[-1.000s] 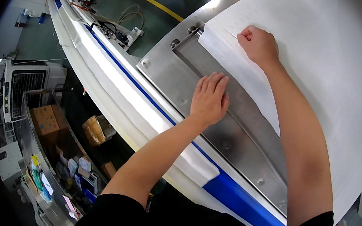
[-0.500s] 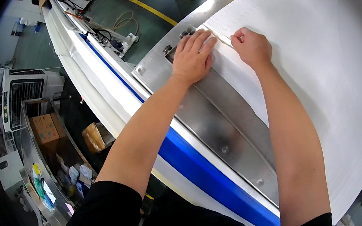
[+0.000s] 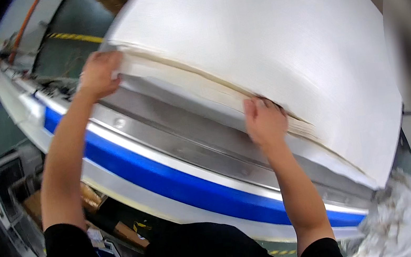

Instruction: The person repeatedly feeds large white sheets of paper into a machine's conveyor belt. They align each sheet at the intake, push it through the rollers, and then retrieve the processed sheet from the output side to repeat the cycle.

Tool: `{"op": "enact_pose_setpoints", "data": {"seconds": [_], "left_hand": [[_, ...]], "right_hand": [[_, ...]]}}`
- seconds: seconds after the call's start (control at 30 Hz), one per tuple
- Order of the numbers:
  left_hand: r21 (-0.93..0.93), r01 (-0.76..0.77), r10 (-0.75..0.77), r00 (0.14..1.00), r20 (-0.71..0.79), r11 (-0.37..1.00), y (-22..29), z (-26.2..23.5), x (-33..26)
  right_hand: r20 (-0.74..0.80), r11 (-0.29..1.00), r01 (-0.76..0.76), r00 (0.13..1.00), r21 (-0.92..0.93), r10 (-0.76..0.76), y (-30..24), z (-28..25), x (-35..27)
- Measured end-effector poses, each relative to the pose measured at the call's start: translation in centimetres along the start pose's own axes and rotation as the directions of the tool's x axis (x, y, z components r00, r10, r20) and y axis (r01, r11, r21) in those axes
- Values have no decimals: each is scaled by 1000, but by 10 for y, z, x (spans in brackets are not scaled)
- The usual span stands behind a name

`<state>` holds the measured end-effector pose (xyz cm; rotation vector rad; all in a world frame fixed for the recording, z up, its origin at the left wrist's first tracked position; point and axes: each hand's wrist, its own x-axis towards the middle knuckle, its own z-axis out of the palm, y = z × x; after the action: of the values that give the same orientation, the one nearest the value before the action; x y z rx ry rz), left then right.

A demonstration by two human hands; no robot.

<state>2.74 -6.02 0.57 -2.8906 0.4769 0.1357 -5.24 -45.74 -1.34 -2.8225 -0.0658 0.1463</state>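
— Workshop floor, grey-green with a yellow striped line (image 3: 76,37), lies beyond a long machine table (image 3: 176,148) of brushed steel edged in glossy blue. What's on it?

— A thick stack of white paper (image 3: 266,39), its upper sheets lifted apart from the lower ones.

— Why the gap?

— Left hand (image 3: 98,74) grips the stack's far corner; right hand (image 3: 265,122) has fingers tucked into the edge, parting the sheets. Shredded trimmings (image 3: 395,222) lie lower right.

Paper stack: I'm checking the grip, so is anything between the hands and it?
Nothing visible. The left hand grips the paper stack at its far corner, and the right hand has fingers tucked into its near edge, above the metal table.
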Motion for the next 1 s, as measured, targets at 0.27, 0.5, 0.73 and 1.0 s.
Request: {"op": "enact_pose_setpoints", "data": {"seconds": [0.27,0.5,0.73,1.0], "left_hand": [[433,-147,-89,873,479,889,53,-17,70],[383,13,-144,938,316,924,43,17,87],[266,257,-323,914,245,929,-14,61,88],[493,-18,-113,965,236,870,-31,61,76]], "right_hand": [[-43,824,-461,879,-329,475,325,-98,-145],[-40,629,-625,723,-463,690,496,-156,-219],[84,546,-614,617,-570,782,608,-208,-274],[51,510,-525,661,-682,749,655,-196,-311]]}}
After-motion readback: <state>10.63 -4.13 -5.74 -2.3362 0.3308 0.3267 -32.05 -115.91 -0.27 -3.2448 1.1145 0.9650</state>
